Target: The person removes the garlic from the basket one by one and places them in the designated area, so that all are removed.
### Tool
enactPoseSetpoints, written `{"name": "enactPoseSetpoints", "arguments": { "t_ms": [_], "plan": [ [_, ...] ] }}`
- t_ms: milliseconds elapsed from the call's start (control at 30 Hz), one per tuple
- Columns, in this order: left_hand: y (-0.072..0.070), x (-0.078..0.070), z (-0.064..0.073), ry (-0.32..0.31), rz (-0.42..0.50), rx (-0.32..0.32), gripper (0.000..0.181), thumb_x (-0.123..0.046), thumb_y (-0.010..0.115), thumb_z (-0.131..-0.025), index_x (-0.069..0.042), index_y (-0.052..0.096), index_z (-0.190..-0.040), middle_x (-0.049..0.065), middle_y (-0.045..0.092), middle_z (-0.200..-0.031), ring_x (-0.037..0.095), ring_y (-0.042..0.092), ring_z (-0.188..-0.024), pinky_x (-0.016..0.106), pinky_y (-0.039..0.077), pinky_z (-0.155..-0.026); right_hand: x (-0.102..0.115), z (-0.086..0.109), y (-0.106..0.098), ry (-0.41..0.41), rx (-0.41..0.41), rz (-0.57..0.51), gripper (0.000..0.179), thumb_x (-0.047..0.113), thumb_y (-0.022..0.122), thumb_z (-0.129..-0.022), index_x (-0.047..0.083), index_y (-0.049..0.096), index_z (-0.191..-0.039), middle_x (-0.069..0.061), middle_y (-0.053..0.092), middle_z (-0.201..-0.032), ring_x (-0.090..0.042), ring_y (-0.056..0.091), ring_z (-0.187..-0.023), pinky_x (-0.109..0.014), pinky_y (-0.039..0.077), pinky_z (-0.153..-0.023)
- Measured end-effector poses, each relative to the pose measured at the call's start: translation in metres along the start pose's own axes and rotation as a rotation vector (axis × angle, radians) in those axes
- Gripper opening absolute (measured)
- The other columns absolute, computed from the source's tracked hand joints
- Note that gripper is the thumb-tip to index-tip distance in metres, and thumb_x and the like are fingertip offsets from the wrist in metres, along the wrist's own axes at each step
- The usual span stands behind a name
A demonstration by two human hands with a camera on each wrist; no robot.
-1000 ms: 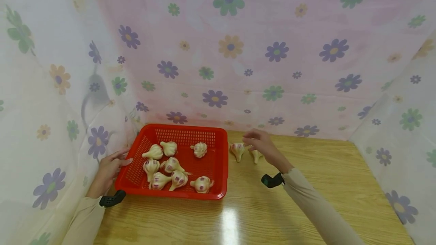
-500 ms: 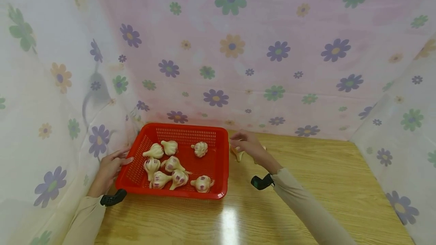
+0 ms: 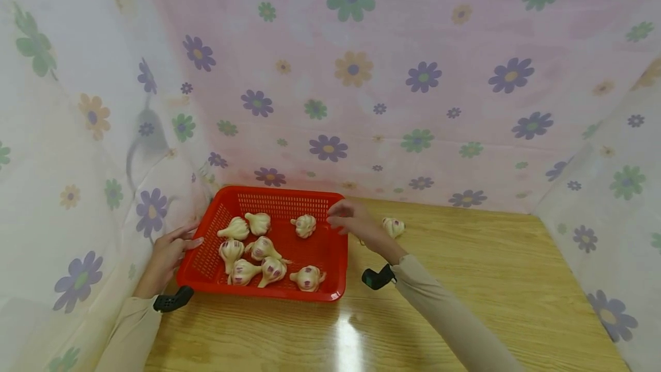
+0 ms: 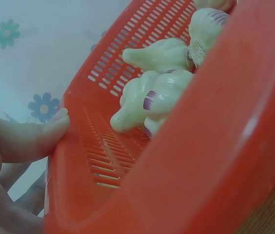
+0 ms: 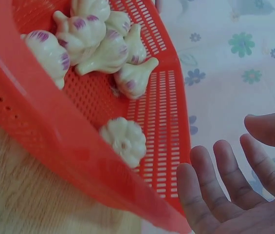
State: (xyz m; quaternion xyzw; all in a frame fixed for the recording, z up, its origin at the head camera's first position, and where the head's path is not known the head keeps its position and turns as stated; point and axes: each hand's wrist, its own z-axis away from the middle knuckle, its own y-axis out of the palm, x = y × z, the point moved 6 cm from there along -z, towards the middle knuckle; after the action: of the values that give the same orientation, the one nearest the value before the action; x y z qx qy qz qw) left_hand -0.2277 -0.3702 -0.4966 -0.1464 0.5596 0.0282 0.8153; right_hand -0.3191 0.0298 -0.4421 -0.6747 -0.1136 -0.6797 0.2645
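Observation:
A red plastic basket [image 3: 268, 293] with slotted walls holds several garlic bulbs [image 3: 242, 272], cream with purple marks. My left hand [image 3: 167, 257] grips its left rim; in the left wrist view the thumb [image 4: 35, 139] presses on the rim and the fingers stay outside. Over the basket's right rim is my right hand [image 3: 353, 223]. In the right wrist view its fingers [image 5: 225, 185] are relaxed and slightly bent, with nothing between them. The nearest bulb inside the basket is a lone garlic bulb [image 5: 123, 141]. Another garlic bulb [image 3: 394, 227] lies on the table behind the right wrist.
The wooden table [image 3: 496, 280] carries the basket on its left part. A flowered cloth [image 3: 377, 73] hangs at the back and both sides, close to the basket's left and far edges. A bit of something pale shows below the right wrist, mostly hidden.
My right hand has moved left, from above the bulbs on the table to the basket's right rim. The left hand and basket stay in place. One table bulb is uncovered, the other now mostly hidden.

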Motion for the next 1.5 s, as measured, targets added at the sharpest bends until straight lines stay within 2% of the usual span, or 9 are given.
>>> {"name": "enactPoseSetpoints", "arguments": {
  "t_ms": [167, 267, 433, 667, 900, 1033, 1133, 1267, 1500],
  "plan": [
    [0.000, 0.002, -0.001, -0.012, 0.010, -0.002, 0.064, -0.020, 0.064, -0.090, -0.011, 0.035, -0.147, -0.011, 0.059, -0.098, 0.011, 0.064, -0.081, 0.031, 0.054, -0.071, 0.005, -0.007, 0.014, -0.025, 0.035, 0.001, 0.023, 0.010, 0.062, -0.091, -0.003, 0.058, -0.109, -0.020, 0.061, -0.105, -0.025, 0.063, -0.085, -0.051, 0.051, -0.080],
    [0.000, 0.001, -0.001, -0.007, 0.002, -0.003, 0.063, -0.020, 0.063, -0.090, -0.012, 0.036, -0.147, -0.010, 0.059, -0.099, 0.010, 0.064, -0.081, 0.031, 0.054, -0.071, 0.005, -0.010, 0.021, -0.019, 0.055, 0.004, 0.019, 0.009, 0.062, -0.091, -0.001, 0.059, -0.107, -0.021, 0.061, -0.105, -0.021, 0.063, -0.082, -0.049, 0.052, -0.079],
    [0.000, 0.000, 0.000, 0.006, -0.004, -0.008, 0.063, -0.019, 0.063, -0.090, -0.010, 0.036, -0.146, -0.009, 0.058, -0.098, 0.009, 0.064, -0.080, 0.031, 0.054, -0.071, 0.003, -0.013, 0.031, -0.014, 0.081, 0.019, 0.017, 0.008, 0.061, -0.091, 0.001, 0.061, -0.107, -0.022, 0.060, -0.107, -0.022, 0.063, -0.082, -0.052, 0.050, -0.081],
    [0.001, -0.003, 0.001, 0.009, 0.002, -0.008, 0.064, -0.019, 0.063, -0.090, -0.009, 0.035, -0.146, -0.007, 0.058, -0.101, 0.009, 0.064, -0.080, 0.031, 0.054, -0.072, -0.001, -0.016, 0.043, 0.003, 0.113, 0.029, 0.024, 0.009, 0.061, -0.091, -0.004, 0.060, -0.112, -0.017, 0.061, -0.105, -0.022, 0.062, -0.084, -0.041, 0.054, -0.075],
    [0.001, -0.002, 0.001, 0.007, 0.033, -0.007, 0.065, -0.018, 0.065, -0.089, -0.008, 0.035, -0.146, -0.011, 0.059, -0.095, 0.010, 0.064, -0.079, 0.031, 0.055, -0.071, -0.006, -0.021, 0.060, 0.003, 0.152, 0.013, 0.023, 0.009, 0.062, -0.091, -0.004, 0.060, -0.110, -0.012, 0.062, -0.101, -0.030, 0.061, -0.085, -0.053, 0.050, -0.079],
    [0.000, 0.001, 0.000, -0.009, 0.052, -0.008, 0.066, -0.019, 0.066, -0.089, -0.009, 0.035, -0.146, -0.013, 0.058, -0.093, 0.009, 0.064, -0.079, 0.030, 0.055, -0.071, -0.009, -0.023, 0.070, 0.007, 0.174, 0.047, 0.015, 0.009, 0.064, -0.089, 0.004, 0.063, -0.104, -0.008, 0.063, -0.096, -0.026, 0.062, -0.085, -0.043, 0.054, -0.073],
    [0.000, 0.002, 0.000, -0.012, 0.062, -0.011, 0.066, -0.018, 0.067, -0.088, -0.008, 0.036, -0.146, -0.014, 0.058, -0.092, 0.009, 0.064, -0.079, 0.030, 0.055, -0.070, -0.010, -0.025, 0.079, -0.003, 0.203, 0.084, 0.015, 0.009, 0.067, -0.087, 0.006, 0.063, -0.102, -0.010, 0.062, -0.099, -0.021, 0.061, -0.084, -0.040, 0.054, -0.071],
    [0.000, 0.002, -0.001, -0.005, 0.065, -0.017, 0.065, -0.017, 0.066, -0.088, -0.008, 0.036, -0.145, -0.014, 0.059, -0.091, 0.009, 0.064, -0.078, 0.030, 0.055, -0.070, -0.010, -0.027, 0.089, -0.011, 0.249, 0.108, 0.020, 0.010, 0.070, -0.085, 0.007, 0.062, -0.104, -0.014, 0.061, -0.104, -0.017, 0.059, -0.084, -0.047, 0.053, -0.075],
    [0.000, 0.002, -0.001, -0.007, 0.034, -0.018, 0.065, -0.020, 0.065, -0.089, -0.009, 0.036, -0.146, -0.007, 0.058, -0.104, 0.007, 0.062, -0.080, 0.030, 0.054, -0.072, -0.013, -0.026, 0.107, -0.006, 0.347, 0.123, 0.024, 0.000, 0.070, -0.081, 0.002, 0.062, -0.104, -0.018, 0.061, -0.106, -0.023, 0.062, -0.083, -0.051, 0.051, -0.079]
  ]
}}
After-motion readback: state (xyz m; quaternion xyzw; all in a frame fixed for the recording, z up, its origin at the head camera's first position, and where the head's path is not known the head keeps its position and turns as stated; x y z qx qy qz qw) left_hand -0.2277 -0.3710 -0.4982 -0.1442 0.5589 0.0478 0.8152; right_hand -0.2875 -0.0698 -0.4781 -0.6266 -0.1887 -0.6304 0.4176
